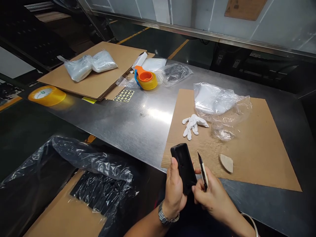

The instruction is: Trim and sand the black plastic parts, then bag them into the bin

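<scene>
A hollow black rectangular case (184,168), perhaps plastic, is held tilted upright near the table's front edge. My left hand (174,186) is closed around its left side, thumb along the edge. In my right hand (209,194) is a slim white-handled craft knife (203,172), its dark pointed tip aimed up and away from me. The fingers of that hand also come close to the case's right side; whether they touch it I cannot tell. Beyond my hands, a white glove (194,125) and a beige wedge-shaped piece (226,163) lie on a flat cardboard sheet (261,141).
Clear plastic bags (214,100) rest on the sheet. Farther left on the metal table (118,125) are an orange tape dispenser (145,78), round stickers (124,95), stacked cardboard (123,54) and a yellow tape roll (46,95). A plastic-lined box (74,210) stands at lower left.
</scene>
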Demonstrator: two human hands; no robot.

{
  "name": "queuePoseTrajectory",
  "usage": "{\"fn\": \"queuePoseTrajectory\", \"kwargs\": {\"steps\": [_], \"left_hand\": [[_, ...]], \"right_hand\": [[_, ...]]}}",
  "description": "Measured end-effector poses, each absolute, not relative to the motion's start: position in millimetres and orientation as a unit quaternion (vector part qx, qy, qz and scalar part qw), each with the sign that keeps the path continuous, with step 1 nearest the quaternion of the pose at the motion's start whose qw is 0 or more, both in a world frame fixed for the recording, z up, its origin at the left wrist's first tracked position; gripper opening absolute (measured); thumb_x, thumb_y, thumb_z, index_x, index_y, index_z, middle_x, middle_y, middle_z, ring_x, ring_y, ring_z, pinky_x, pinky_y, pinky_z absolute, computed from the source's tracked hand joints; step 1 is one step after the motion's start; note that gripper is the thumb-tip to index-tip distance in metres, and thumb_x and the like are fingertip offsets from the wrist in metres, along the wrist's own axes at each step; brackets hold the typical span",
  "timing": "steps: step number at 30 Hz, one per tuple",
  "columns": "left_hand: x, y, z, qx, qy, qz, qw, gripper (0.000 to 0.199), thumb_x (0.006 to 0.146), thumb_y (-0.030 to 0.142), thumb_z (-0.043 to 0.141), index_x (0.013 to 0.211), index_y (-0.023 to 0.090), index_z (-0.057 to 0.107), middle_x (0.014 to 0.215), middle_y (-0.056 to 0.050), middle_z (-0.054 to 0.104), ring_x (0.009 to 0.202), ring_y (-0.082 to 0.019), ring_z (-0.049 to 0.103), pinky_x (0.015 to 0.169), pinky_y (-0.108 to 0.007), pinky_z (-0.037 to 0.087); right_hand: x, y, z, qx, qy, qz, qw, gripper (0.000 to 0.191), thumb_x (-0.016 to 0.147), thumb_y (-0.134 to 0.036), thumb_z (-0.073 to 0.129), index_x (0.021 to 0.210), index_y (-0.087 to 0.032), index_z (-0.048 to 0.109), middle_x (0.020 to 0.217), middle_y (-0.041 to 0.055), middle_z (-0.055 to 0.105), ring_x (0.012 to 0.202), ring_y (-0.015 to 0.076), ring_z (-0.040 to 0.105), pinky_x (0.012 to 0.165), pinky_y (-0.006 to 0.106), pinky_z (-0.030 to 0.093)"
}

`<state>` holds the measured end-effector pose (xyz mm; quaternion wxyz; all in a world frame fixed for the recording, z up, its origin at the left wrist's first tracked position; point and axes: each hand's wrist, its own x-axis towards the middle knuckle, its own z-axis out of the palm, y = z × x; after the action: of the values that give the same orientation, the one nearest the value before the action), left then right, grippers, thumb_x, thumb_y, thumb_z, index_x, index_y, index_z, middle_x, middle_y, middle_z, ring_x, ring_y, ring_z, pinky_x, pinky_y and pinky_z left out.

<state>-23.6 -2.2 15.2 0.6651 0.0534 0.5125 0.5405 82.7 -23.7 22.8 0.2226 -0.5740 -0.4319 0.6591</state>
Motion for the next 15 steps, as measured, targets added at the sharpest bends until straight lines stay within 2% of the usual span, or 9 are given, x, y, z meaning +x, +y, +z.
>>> {"fn": "queuePoseTrajectory", "kwargs": {"steps": [3, 6, 8, 12, 15], "left_hand": [[-24.2, -3.4, 13.4, 0.067, 0.52, 0.531, 0.666, 0.053, 0.079, 0.059, 0.045, 0.084, 0.01, 0.063, 0.078, -0.009, 0.066, 0.072, -0.02, 0.063, 0.071, -0.031, 0.051], [-24.0, -5.5, 11.1, 0.071, 0.514, 0.534, 0.667, 0.053, 0.081, 0.058, 0.043, 0.085, 0.01, 0.063, 0.079, -0.009, 0.066, 0.073, -0.019, 0.063, 0.075, -0.031, 0.05], [-23.5, -6.1, 10.3, 0.065, 0.499, 0.541, 0.674, 0.049, 0.082, 0.056, 0.044, 0.087, 0.011, 0.063, 0.079, -0.008, 0.066, 0.073, -0.018, 0.063, 0.074, -0.03, 0.05], [-23.8, -0.3, 12.1, 0.01, 0.472, 0.523, 0.71, 0.046, 0.082, 0.055, 0.044, 0.083, 0.013, 0.061, 0.072, -0.005, 0.064, 0.064, -0.017, 0.062, 0.06, -0.027, 0.051], [-27.0, 9.4, 14.2, -0.071, 0.44, 0.478, 0.757, 0.047, 0.084, 0.054, 0.04, 0.08, 0.011, 0.06, 0.067, -0.005, 0.062, 0.056, -0.015, 0.059, 0.052, -0.025, 0.049]], "right_hand": [[83.9, -23.8, 23.3, -0.565, -0.421, 0.675, 0.217, 0.035, 0.077, -0.024, 0.053, 0.107, -0.02, 0.037, 0.051, -0.0109, 0.049, 0.04, 0.0066, 0.04, 0.04, 0.017, 0.031], [84.8, -24.9, 21.8, -0.569, -0.442, 0.655, 0.226, 0.039, 0.074, -0.022, 0.058, 0.108, -0.019, 0.039, 0.054, -0.0101, 0.049, 0.047, 0.0075, 0.046, 0.046, 0.018, 0.035], [84.4, -25.4, 20.5, -0.573, -0.455, 0.643, 0.226, 0.034, 0.075, -0.021, 0.056, 0.105, -0.019, 0.04, 0.055, -0.0095, 0.049, 0.048, 0.0071, 0.046, 0.046, 0.018, 0.035], [82.0, -24.2, 20.7, -0.576, -0.447, 0.645, 0.229, 0.023, 0.079, -0.025, 0.05, 0.099, -0.019, 0.041, 0.051, -0.0096, 0.049, 0.041, 0.0064, 0.042, 0.04, 0.016, 0.031], [89.2, -20.5, 20.5, -0.598, -0.413, 0.636, 0.259, 0.029, 0.082, -0.038, 0.048, 0.103, -0.018, 0.041, 0.049, -0.0092, 0.049, 0.037, 0.0065, 0.04, 0.039, 0.017, 0.03]]}}
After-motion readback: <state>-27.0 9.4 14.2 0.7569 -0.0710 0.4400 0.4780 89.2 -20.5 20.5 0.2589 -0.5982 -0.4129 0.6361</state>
